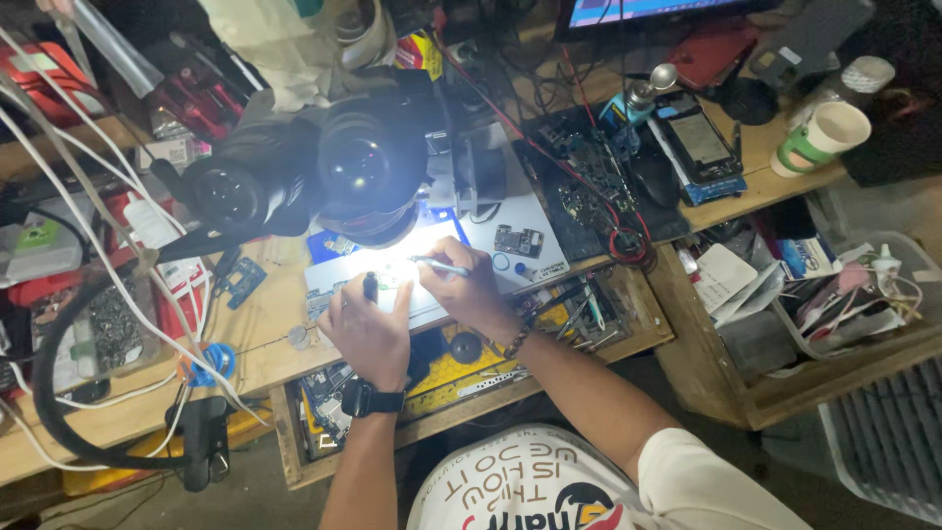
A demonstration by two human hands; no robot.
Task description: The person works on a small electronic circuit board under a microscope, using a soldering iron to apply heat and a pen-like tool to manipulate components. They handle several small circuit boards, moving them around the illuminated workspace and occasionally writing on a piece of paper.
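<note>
Under the microscope (pixel 368 167), the right hand (pixel 463 285) pinches thin tweezers (pixel 439 264) pointing left over the brightly lit mat (pixel 412 270), while the left hand (pixel 371 329), just beside it, grips a dark pen-like tool (pixel 370 286) upright on the tabletop (pixel 265 334).

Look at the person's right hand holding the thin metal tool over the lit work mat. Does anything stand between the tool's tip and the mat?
Nothing visible does. The right hand holds the thin tool with its tip over the bright mat. The left hand and microscope stand beside it; glare hides details there.

An electronics repair workshop: microscope (pixel 368 162), circuit boards (pixel 589 167), cluttered wooden bench (pixel 265 334).
</note>
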